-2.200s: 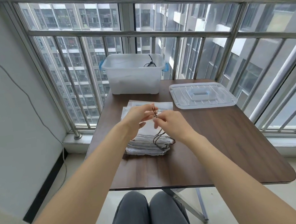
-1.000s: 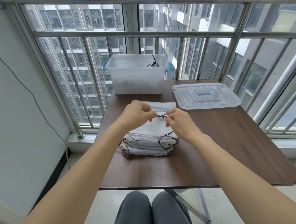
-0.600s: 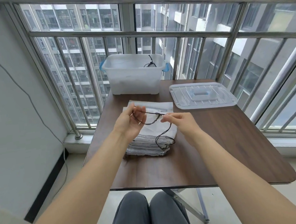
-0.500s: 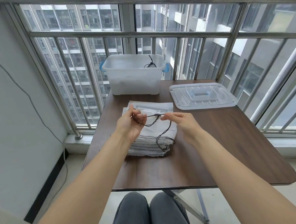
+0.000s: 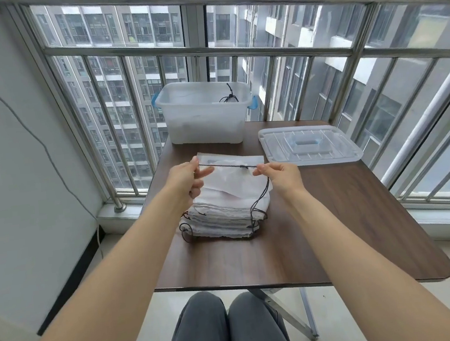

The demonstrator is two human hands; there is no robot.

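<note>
Table (image 5: 335, 228) of dark wood fills the middle, with a clear bin (image 5: 202, 120) at its twelve o'clock edge and a flat lid (image 5: 310, 147) at two o'clock. A stack of white cloth bags (image 5: 223, 215) lies near the centre. Above the stack, the left hand (image 5: 184, 178) at ten o'clock and the right hand (image 5: 281, 174) at two o'clock each pinch a black cord (image 5: 226, 165). The cord is stretched taut between them, and its tail drops to the stack's right edge.

Over a stack of white drawstring bags (image 5: 224, 212), the left hand (image 5: 184, 178) and right hand (image 5: 281, 174) pinch a black cord (image 5: 226, 165) stretched taut between them.
</note>
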